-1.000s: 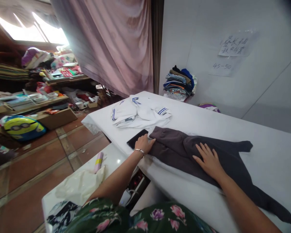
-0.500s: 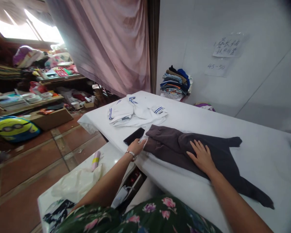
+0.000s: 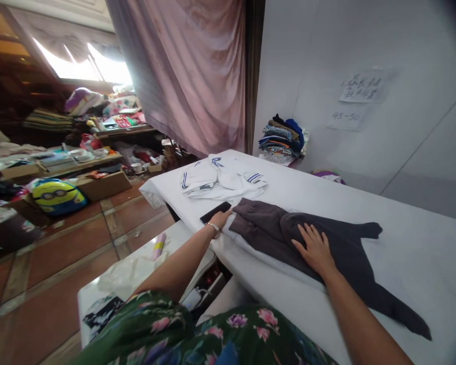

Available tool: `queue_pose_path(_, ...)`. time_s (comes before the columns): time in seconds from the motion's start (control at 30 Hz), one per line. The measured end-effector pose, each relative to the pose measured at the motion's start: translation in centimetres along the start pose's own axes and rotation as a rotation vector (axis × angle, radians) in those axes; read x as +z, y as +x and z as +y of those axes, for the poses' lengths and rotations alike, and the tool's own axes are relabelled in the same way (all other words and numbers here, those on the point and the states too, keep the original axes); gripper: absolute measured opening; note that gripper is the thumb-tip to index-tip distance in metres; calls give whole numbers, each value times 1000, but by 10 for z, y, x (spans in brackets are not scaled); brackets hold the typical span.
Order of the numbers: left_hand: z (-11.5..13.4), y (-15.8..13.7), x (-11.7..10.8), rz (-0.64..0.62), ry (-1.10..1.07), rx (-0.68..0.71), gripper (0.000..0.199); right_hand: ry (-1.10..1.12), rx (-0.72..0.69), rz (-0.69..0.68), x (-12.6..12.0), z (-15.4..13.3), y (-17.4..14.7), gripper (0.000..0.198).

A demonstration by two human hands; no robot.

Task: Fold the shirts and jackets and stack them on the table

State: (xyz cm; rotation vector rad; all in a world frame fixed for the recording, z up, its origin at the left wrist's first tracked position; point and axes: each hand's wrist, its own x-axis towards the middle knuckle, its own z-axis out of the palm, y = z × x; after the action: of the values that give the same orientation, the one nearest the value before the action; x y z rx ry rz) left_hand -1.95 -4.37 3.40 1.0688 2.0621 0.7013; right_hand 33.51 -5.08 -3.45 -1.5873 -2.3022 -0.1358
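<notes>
A dark grey-brown long-sleeved garment (image 3: 262,228) lies spread on the white-covered table (image 3: 414,243), its sleeves to the right. My right hand (image 3: 315,248) rests flat on its middle, fingers spread. At the garment's left end, my left hand (image 3: 221,219) is closed, with white cloth (image 3: 231,222) pinched at its fingertips. Whether this cloth belongs to the table cover I cannot tell. Just behind the left hand lies a black phone-like slab (image 3: 213,212), partly covered by it. Farther back is a crumpled white shirt (image 3: 228,178) with blue stripes.
A lower white side table (image 3: 87,289) at left holds a plastic bag (image 3: 117,274) and a pink-yellow roll (image 3: 158,245). Folded clothes (image 3: 281,136) are stacked by the wall. A pink curtain (image 3: 197,66) hangs behind. Boxes and a yellow character balloon (image 3: 59,196) stand on the tiled floor.
The view has shifted left and up, so everything sits farther right and mostly lower. My left hand covers more of the black slab. My right hand stays flat on the garment.
</notes>
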Motion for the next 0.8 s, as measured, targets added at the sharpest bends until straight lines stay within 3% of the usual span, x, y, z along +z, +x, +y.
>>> queue_pose_path(0.37, 15, 28, -3, -393, -354, -131, 66, 42, 15, -14, -1, -2, 0, 59)
queue_pose_path(0.53, 21, 46, 7, -574, -470, -8, 60, 146, 120, -95, -17, -3, 12, 59)
queue_pose_path(0.63, 26, 50, 13, -501, -343, 78, 49, 183, 143, -67, -26, -9, 22, 59)
queue_pose_path(0.8, 40, 42, 3, -363, -167, 161, 29, 119, 39, -188, -17, -23, 25, 59)
